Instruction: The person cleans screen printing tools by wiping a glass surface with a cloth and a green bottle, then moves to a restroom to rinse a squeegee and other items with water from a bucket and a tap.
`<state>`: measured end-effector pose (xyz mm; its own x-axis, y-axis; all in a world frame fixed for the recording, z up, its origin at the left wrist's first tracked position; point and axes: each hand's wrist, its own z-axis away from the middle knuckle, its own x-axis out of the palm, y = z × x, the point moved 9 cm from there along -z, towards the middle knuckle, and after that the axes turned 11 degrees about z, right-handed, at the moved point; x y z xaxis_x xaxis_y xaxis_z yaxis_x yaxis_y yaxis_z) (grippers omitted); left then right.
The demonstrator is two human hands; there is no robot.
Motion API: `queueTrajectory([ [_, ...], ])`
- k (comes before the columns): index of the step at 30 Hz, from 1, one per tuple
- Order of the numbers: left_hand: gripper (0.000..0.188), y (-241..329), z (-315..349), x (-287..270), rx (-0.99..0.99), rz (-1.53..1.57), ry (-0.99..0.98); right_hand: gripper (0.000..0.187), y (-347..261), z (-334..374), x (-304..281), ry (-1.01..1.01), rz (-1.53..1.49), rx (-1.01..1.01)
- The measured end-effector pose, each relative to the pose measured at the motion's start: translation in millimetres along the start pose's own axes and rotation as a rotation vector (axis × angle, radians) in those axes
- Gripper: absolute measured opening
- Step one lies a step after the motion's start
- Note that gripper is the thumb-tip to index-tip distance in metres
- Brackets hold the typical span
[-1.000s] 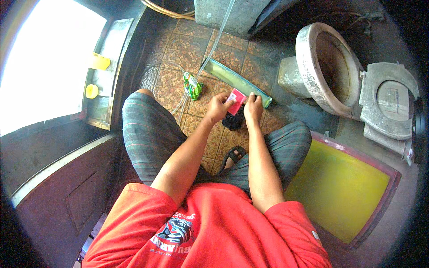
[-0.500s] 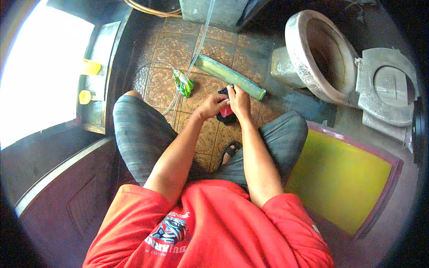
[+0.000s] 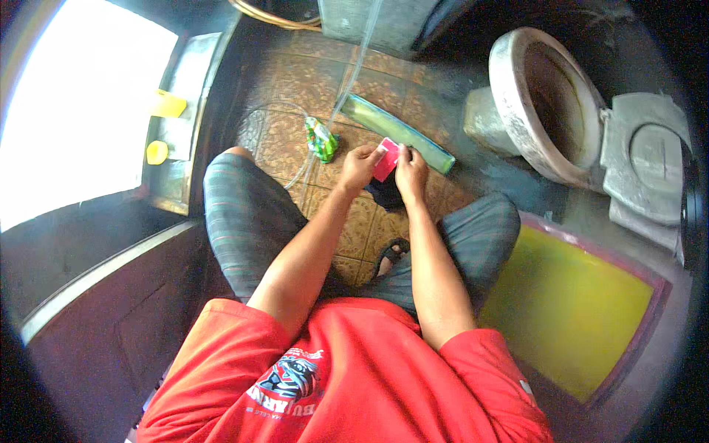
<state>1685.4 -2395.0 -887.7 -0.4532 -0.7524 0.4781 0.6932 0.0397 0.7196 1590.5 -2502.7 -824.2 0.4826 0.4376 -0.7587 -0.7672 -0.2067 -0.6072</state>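
My left hand (image 3: 359, 167) and my right hand (image 3: 411, 174) are close together in front of my knees. Between them a small flat pinkish-red packet (image 3: 387, 161) is pinched, the fingers of each hand closed on one side of it. Just below the packet lies a dark, soft-looking thing (image 3: 385, 196), partly covered by my right hand and forearm; I cannot tell what it is. A crumpled green-and-white plastic packet (image 3: 323, 140) lies on the floor to the left of my hands.
A clear hose (image 3: 362, 63) runs down over the brown tiles. Beyond my hands lies a long narrow frame (image 3: 402, 131) with a pale green face. A stained white toilet-like bowl (image 3: 506, 88) stands right, above a yellow-green panel (image 3: 572, 306) in a purple frame. Yellow containers (image 3: 156, 153) sit left.
The red packet, mostly hidden by my fingers and dark material before, now shows plainly between my hands, lifted above the dark thing. The whole view has shifted slightly.
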Motion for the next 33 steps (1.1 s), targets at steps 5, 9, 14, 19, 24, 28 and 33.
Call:
queueTrajectory([
  [5,0.024,53.7,2.7,-25.9,0.233,-0.185,0.375,0.047,11.3,-1.3,3.0,0.038,-0.092,0.017],
  [9,0.024,107.5,-0.4,-45.9,0.443,-0.375,0.501,0.050,28.8,-8.6,26.8,-0.226,0.244,-0.054],
  [14,0.021,256.9,47.0,-45.7,0.589,-0.495,0.357,0.051,38.8,7.2,30.7,-0.330,0.539,0.101],
  [19,0.042,319.4,61.8,-215.0,0.671,-0.259,0.443,0.052,89.9,7.4,59.5,-0.261,0.228,0.081],
  [24,0.032,301.9,81.9,-413.5,0.444,-0.613,0.872,0.066,84.8,15.5,69.0,-0.482,0.476,0.126],
  [28,0.029,310.2,77.6,-443.9,0.610,-0.976,0.944,0.077,96.2,10.8,83.5,-0.409,0.434,0.102],
  [33,0.031,311.9,76.5,-432.3,0.691,-1.202,0.995,0.086,100.8,22.8,107.7,-0.632,0.421,0.286],
])
